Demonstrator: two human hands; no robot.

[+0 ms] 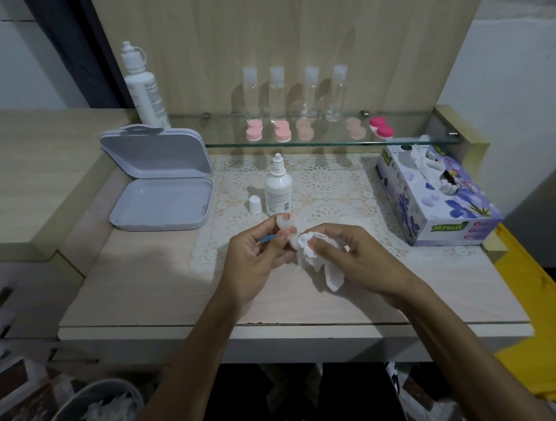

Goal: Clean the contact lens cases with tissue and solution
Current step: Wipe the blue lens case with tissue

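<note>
left hand (257, 256) pinches case (285, 225); right hand (348, 254) grips tissue (311, 251) against it. risk: hard wiping may twist the case free.

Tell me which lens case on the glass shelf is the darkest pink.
The rightmost case: bright magenta, while the four others are pale pink or peach.

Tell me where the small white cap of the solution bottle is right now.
The small white cap stands on the lace mat, just left of the open white solution bottle, right of the grey hinged case.
</note>
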